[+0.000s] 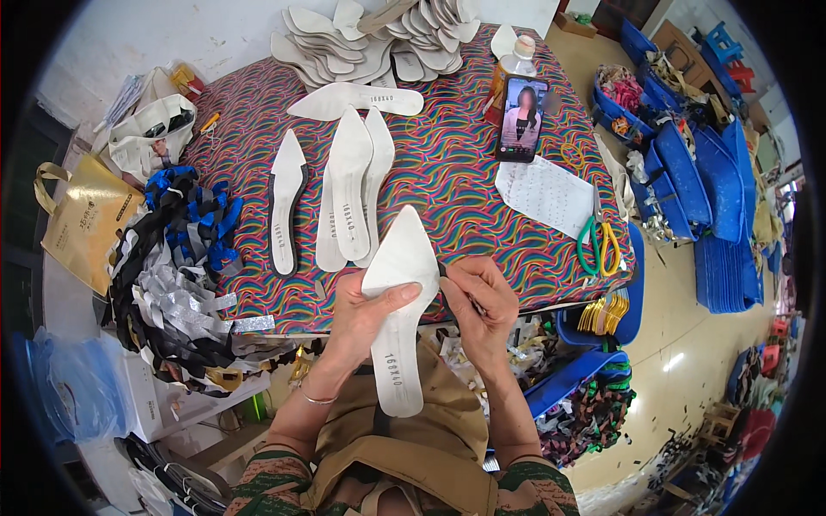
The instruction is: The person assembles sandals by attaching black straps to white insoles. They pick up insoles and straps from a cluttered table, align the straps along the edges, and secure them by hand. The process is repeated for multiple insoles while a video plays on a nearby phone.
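Brightly striped cloth is covering a worktable point(447, 185) along a white wall, with blue bins point(723, 267) standing across the floor to the right. Seated at the near edge, a person is holding a white pointed insole point(406, 249) just in front of the table, its toe aiming away and its heel hanging over a brown apron point(344, 421). The left hand point(354, 316) is clamping the insole at its middle, thumb pressing flat on the upper face. The right hand point(483, 301) is bending its fingers at the insole's right edge, where something small and dark is showing; whether the fingertips are gripping it, an onlooker cannot tell. Beyond the hands, three overlapping insoles point(351, 189) are lying beside a black-edged one point(286, 206), while a heap of insoles point(340, 52) is rising at the back. Toward the right, a phone point(521, 118) is leaning against a bottle point(521, 60), with green-and-yellow scissors point(589, 245) resting near a paper sheet point(546, 196). Black, silver and blue strips point(176, 292) are piling up at the left.
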`<state>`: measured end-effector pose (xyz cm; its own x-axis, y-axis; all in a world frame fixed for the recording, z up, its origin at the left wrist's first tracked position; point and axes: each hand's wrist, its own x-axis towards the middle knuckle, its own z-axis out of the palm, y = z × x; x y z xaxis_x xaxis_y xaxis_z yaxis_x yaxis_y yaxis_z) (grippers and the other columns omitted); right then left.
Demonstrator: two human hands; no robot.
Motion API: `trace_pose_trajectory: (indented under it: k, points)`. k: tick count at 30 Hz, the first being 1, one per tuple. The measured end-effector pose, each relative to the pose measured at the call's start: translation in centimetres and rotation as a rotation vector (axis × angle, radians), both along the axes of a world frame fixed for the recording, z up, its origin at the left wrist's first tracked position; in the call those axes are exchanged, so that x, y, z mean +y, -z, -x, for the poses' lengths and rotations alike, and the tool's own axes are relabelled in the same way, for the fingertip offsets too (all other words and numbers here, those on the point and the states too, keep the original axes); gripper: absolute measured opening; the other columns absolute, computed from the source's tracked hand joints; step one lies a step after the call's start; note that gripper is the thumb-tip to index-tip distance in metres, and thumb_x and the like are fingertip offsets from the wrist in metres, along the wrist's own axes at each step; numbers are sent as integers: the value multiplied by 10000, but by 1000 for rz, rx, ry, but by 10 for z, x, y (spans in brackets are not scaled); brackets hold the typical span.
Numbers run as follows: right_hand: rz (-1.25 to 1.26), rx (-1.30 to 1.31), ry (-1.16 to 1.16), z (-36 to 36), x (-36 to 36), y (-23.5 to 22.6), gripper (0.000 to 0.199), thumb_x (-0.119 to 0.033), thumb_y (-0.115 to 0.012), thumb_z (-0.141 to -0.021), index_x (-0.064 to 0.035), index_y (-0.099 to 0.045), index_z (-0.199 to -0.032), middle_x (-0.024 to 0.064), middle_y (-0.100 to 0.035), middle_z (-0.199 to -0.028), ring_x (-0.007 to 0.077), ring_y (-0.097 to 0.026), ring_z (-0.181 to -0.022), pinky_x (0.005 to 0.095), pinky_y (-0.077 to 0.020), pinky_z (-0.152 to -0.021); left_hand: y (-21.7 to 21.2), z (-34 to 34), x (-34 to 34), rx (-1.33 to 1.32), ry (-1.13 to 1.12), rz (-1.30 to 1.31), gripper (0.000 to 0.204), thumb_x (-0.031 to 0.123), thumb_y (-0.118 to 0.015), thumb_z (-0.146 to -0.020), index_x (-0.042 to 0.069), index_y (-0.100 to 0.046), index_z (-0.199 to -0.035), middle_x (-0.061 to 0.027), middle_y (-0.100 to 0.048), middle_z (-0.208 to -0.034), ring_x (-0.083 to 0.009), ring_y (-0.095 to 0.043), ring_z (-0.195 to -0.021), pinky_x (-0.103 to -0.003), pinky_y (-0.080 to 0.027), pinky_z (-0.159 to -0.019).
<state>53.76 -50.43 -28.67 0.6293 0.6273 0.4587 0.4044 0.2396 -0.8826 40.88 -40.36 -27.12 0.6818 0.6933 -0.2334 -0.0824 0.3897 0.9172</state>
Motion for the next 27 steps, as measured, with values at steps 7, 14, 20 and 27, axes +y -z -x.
trace_pose_trajectory:
  k: [7,14,20,27]
  points:
    - [180,763,-375,-28,-11,-5,77,3,-646,-847,-13,-711,-885,22,-649,-777,82,-580,-683,225,-432,-619,-3,7,1,18,75,-49,249,88,-744,-846,-26,-702,-1064,-60,-723,-905,-96,-661,-765,-238,-518,-669]
    - [230,584,-146,-10,1,-4,60,41,-684,-837,17,-660,-886,-7,-618,-777,60,-552,-679,230,-426,-611,-11,-2,0,1,67,-30,248,84,-722,-865,-20,-703,-1090,-36,-718,-907,-68,-631,-779,-229,-503,-681]
    - [204,387,-60,29,-10,3,348,-21,-653,-909,70,-584,-1238,21,-644,-875,52,-547,-753,225,-443,-651,-5,-5,11,-32,31,-77,239,68,-703,-876,-27,-701,-1095,-45,-717,-898,-68,-627,-760,-223,-499,-664]
    - [285,368,-50,44,-16,19,137,7,-586,-937,26,-555,-805,-26,-478,-670,28,-384,-626,220,-334,-531,-12,-11,12,-75,50,90,264,36,-660,-878,-76,-660,-1118,-189,-707,-1021,-220,-708,-865,-312,-581,-747]
